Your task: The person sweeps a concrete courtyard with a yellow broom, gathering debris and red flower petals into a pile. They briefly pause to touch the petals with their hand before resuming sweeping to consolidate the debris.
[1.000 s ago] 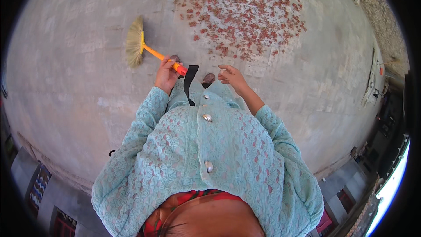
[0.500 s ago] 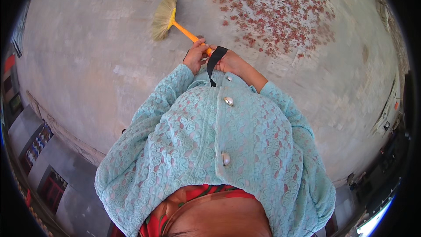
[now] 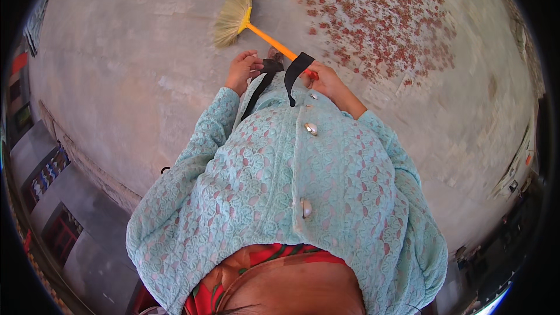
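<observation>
A broom with a pale straw head (image 3: pixel 233 18) and an orange handle (image 3: pixel 271 42) reaches from the ground toward my body. Around the red end of that handle, my right hand (image 3: pixel 328 81) is closed, partly hidden by a black strap (image 3: pixel 298 71). My left hand (image 3: pixel 242 70) is off the broom, to the left of the handle, its fingers loosely bent and seemingly holding nothing. Beside its fingertips lies a second black strap (image 3: pixel 259 94). Part of a shoe (image 3: pixel 275 54) shows beneath the handle.
Small dark-red clusters (image 3: pixel 379 20) are spread over the grey concrete ground (image 3: pixel 146 81) ahead and to the right. A low ledge (image 3: pixel 87 157) runs along the left, with a building wall (image 3: pixel 81 192) beyond it. Various objects line the right rim.
My left hand has let go of the broom handle and moved left. My right hand keeps its hold. The broom appears slightly farther right in the picture.
</observation>
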{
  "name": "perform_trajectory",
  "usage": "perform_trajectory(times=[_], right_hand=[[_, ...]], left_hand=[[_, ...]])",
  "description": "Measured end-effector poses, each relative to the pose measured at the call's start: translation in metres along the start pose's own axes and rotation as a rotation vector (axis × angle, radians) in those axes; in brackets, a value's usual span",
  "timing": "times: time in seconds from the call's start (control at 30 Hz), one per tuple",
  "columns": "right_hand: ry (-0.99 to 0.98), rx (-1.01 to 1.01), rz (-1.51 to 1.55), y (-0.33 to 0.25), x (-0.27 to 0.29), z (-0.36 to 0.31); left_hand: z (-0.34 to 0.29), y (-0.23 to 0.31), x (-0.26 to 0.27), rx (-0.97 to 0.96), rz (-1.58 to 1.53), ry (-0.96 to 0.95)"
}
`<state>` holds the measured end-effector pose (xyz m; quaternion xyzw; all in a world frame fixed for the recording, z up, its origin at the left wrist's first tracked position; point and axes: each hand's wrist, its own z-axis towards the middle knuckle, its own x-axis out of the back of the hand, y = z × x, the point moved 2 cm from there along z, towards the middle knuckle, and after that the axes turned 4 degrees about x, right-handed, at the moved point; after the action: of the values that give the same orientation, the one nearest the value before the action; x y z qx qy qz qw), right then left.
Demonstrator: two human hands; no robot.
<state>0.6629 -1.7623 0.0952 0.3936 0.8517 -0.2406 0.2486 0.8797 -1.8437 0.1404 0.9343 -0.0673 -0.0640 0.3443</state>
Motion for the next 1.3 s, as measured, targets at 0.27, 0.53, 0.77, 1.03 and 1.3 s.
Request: perform_trajectory(times=[0.27, 0.53, 0.77, 1.03, 1.3], right_hand=[[0.054, -0.012, -0.004, -0.004, 0.000, 0.001], [-0.010, 0.005, 0.029, 0.004, 0.009, 0.013], [0.032, -0.047, 0.002, 0.022, 0.002, 0.001], [-0.141, -0.194, -0.119, 0.027, -0.034, -0.005], [-0.155, -0.155, -0.104, 0.037, -0.157, -0.051]], left_hand=[[-0.011, -0.003, -0.002, -0.059, -0.052, 0.027], [-0.034, 0.006, 0.009, -0.190, -0.119, 0.145], [-0.082, 0.021, 0.016, -0.357, -0.165, 0.190], [-0.132, 0.117, 0.046, -0.854, -0.066, 0.121], [-0.294, 0.234, 0.125, -1.846, 0.185, 0.188]])
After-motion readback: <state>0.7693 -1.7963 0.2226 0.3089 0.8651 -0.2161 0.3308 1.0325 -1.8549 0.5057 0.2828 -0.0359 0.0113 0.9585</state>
